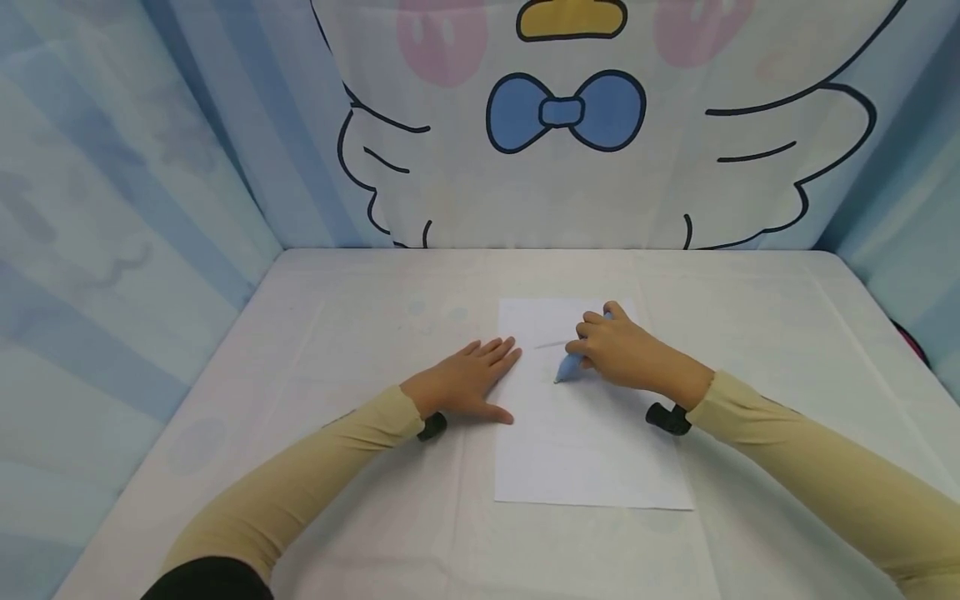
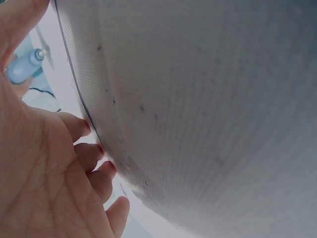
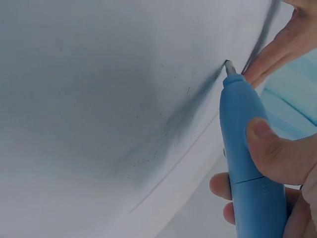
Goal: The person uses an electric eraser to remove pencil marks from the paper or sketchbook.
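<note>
The right hand (image 1: 618, 346) curls its fingers and thumb round a light-blue pen-like tool (image 1: 570, 365), gripping it over the left part of a white sheet (image 1: 592, 454) on the bench (image 1: 360, 317). The sheet lies right of the bench's middle, short of the far edge, with its long sides running toward the near edge. The left hand (image 1: 472, 375) is spread flat, thumb out to the side, and has hold of nothing; its fingertips rest at the sheet's left border. A thin grey line (image 1: 551, 344) shows on the sheet beyond the tool's tip. The metal tip points down at the sheet, but whether it actually touches is hard to make out. In the head view the right hand covers most of the tool's body; in the right wrist view the tool's back end is cut off. The right hand and wrist hide part of the sheet's right border. The bench's near edge and both sleeves (image 1: 825, 475) run out of the picture, and small specks in the wrist views are too blurred to identify.
</note>
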`<act>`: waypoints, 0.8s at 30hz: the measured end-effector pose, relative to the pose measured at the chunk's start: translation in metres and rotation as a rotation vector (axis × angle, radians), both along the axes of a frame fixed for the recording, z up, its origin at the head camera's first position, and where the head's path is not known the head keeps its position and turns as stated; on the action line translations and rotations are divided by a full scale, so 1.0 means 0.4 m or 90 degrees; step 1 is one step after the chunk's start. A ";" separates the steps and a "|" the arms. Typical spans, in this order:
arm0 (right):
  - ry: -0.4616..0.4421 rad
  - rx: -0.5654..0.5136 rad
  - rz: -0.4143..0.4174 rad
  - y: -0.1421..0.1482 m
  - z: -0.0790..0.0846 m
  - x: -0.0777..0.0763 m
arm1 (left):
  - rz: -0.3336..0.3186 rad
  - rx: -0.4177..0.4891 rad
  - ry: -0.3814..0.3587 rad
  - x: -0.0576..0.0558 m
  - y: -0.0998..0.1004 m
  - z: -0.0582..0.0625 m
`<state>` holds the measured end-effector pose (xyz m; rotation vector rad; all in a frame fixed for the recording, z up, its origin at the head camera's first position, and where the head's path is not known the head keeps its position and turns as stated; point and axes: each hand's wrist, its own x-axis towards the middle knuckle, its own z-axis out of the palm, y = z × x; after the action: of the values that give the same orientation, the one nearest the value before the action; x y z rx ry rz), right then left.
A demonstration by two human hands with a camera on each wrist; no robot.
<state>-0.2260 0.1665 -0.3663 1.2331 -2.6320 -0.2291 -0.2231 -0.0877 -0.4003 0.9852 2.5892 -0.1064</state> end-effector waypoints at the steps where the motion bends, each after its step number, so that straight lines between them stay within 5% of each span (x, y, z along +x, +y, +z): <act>1: -0.001 -0.001 0.000 0.001 0.000 0.000 | 0.000 0.000 -0.001 -0.001 0.000 -0.001; 24: -0.049 0.018 -0.044 0.024 0.006 0.017 | -0.004 0.008 -0.006 0.005 0.001 0.004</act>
<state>-0.2192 0.1762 -0.3639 1.1829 -2.7503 -0.2353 -0.2212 -0.0872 -0.3987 0.9960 2.5821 -0.0871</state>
